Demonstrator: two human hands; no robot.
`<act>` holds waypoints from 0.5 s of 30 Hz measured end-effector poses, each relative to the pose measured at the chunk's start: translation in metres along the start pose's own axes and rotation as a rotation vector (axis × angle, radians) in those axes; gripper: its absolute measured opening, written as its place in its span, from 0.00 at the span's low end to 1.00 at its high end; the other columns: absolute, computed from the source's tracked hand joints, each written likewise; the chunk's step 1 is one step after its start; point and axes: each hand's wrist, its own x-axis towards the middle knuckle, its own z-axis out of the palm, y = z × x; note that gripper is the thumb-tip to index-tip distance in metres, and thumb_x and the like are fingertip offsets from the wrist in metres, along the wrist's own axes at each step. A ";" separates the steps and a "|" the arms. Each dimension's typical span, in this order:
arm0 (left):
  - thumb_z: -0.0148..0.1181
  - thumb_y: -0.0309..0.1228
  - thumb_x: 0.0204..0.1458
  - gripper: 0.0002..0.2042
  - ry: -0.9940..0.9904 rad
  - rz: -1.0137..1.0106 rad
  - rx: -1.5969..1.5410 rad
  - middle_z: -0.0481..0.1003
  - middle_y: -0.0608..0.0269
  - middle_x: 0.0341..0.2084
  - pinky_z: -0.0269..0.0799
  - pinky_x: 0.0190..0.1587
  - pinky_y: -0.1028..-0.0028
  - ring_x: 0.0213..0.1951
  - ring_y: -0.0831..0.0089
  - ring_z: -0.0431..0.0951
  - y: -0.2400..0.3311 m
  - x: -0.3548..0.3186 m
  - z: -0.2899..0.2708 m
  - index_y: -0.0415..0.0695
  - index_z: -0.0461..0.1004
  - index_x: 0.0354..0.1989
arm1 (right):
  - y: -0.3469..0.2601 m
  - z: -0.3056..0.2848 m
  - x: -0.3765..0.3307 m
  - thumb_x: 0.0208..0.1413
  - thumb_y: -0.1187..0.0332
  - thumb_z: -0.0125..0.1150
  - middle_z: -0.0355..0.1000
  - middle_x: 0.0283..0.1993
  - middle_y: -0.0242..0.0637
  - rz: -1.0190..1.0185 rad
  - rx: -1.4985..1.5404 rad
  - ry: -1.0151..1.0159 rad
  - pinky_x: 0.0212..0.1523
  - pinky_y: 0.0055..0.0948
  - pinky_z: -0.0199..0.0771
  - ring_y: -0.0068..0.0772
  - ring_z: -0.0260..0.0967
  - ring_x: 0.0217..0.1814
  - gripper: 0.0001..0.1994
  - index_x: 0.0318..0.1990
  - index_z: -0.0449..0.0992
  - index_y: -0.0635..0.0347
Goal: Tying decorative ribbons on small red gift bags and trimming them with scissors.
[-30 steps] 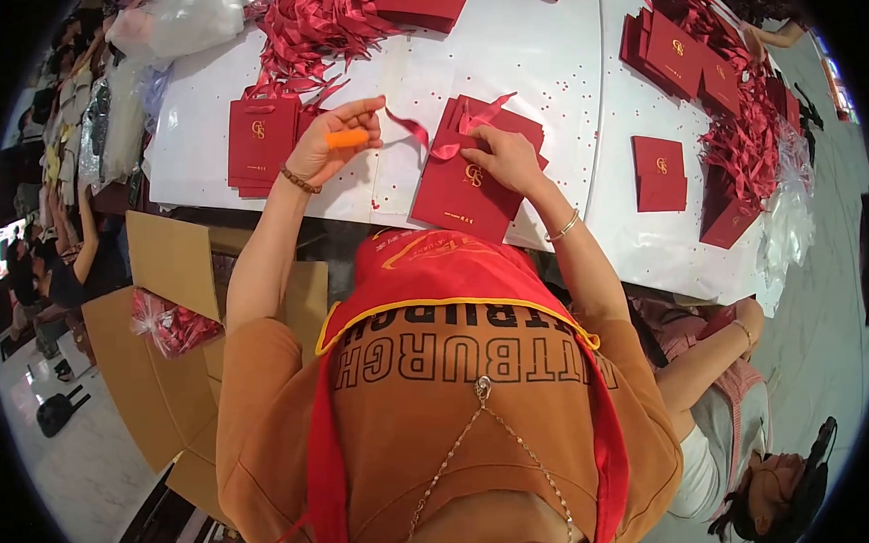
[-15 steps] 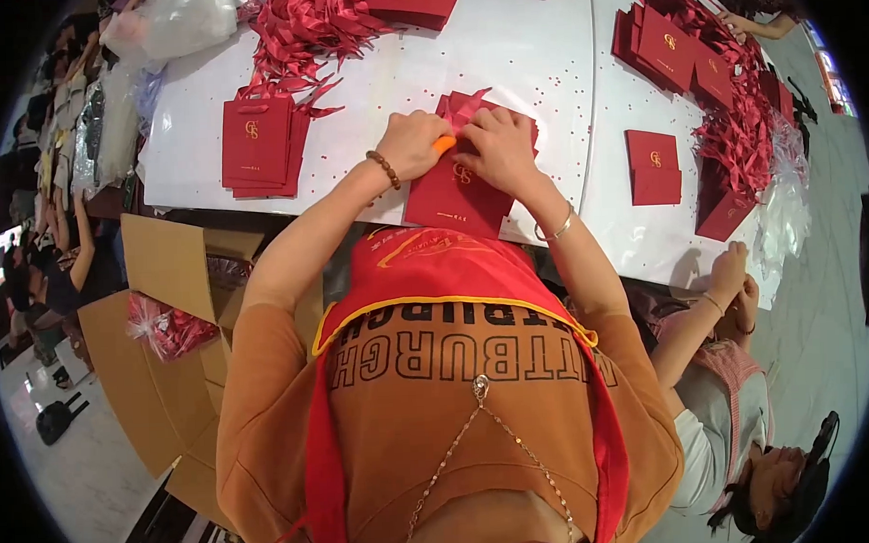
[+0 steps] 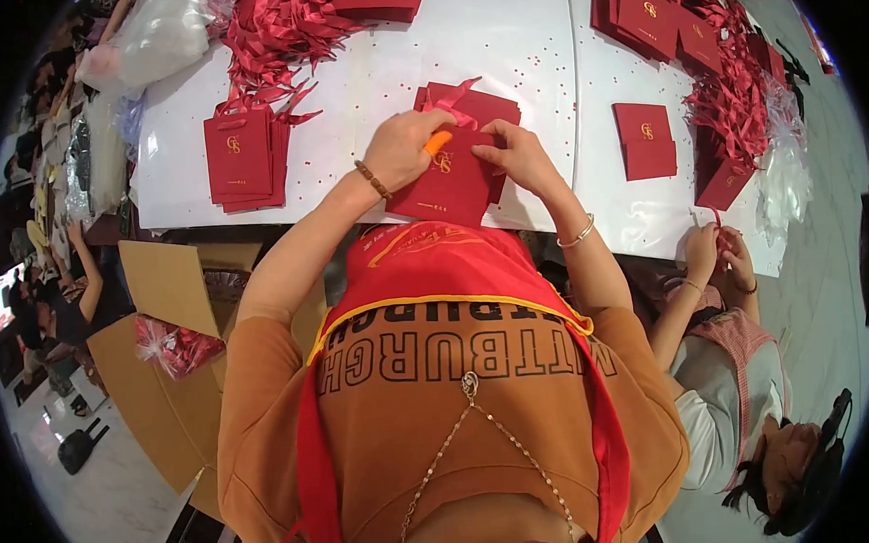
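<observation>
Gripping one orange tool (image 3: 437, 142) in left hand (image 3: 403, 150), fingers curled shut around it; pinching one red bag (image 3: 447, 176) at surface (image 3: 532, 48) edge with right hand (image 3: 519, 157). Lying beside: one bag stack (image 3: 242, 160) left, one folded bag (image 3: 646, 141) right.

Bright, even light falls from overhead, and the white tabletop (image 3: 542, 48) reflects it strongly, close to washed out toward twelve o'clock. Shadows are soft and short, gathering just under the hands (image 3: 402, 150) and along the tabletop's near edge. The centre is fairly sharp; detail softens outward. Fisheye distortion bows the tabletop's edges, and a black vignette rings the frame, heaviest at three and nine o'clock.
</observation>
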 end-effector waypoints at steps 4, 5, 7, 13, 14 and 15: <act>0.57 0.27 0.47 0.06 -0.111 -0.374 -0.327 0.75 0.55 0.23 0.69 0.29 0.73 0.26 0.66 0.75 0.008 0.002 0.021 0.38 0.72 0.31 | -0.004 0.000 0.000 0.49 0.70 0.59 0.71 0.26 0.36 0.022 0.094 -0.035 0.25 0.22 0.71 0.22 0.68 0.24 0.11 0.39 0.70 0.66; 0.58 0.26 0.45 0.06 -0.140 -0.499 -0.464 0.75 0.54 0.24 0.70 0.30 0.72 0.28 0.66 0.77 0.006 0.001 0.026 0.37 0.72 0.31 | -0.004 0.000 0.000 0.49 0.70 0.59 0.71 0.26 0.36 0.022 0.097 -0.036 0.25 0.22 0.71 0.22 0.68 0.24 0.11 0.39 0.70 0.66; 0.58 0.25 0.45 0.08 -0.138 -0.465 -0.488 0.76 0.53 0.25 0.70 0.31 0.74 0.30 0.71 0.77 0.002 -0.003 0.031 0.37 0.73 0.33 | -0.004 0.000 -0.001 0.49 0.71 0.59 0.71 0.26 0.36 0.012 0.104 -0.033 0.25 0.22 0.71 0.22 0.69 0.24 0.11 0.40 0.70 0.66; 0.57 0.24 0.46 0.06 -0.105 -0.346 -0.454 0.76 0.59 0.29 0.71 0.34 0.75 0.31 0.73 0.76 0.006 -0.008 0.034 0.37 0.72 0.33 | -0.002 0.000 0.000 0.49 0.71 0.59 0.70 0.24 0.36 0.019 0.098 -0.026 0.23 0.22 0.69 0.21 0.68 0.23 0.11 0.39 0.70 0.65; 0.57 0.24 0.46 0.06 -0.052 -0.356 -0.378 0.76 0.57 0.28 0.71 0.33 0.74 0.30 0.71 0.76 0.008 -0.007 0.035 0.37 0.72 0.33 | -0.003 0.000 0.000 0.49 0.71 0.59 0.70 0.24 0.36 0.018 0.099 -0.028 0.23 0.22 0.69 0.21 0.68 0.23 0.11 0.39 0.70 0.65; 0.57 0.24 0.46 0.05 0.001 -0.365 -0.303 0.76 0.55 0.28 0.71 0.33 0.73 0.30 0.68 0.77 0.010 -0.006 0.036 0.38 0.72 0.32 | -0.004 0.000 0.000 0.48 0.71 0.59 0.70 0.23 0.35 0.015 0.072 -0.031 0.23 0.22 0.68 0.21 0.67 0.22 0.11 0.39 0.71 0.65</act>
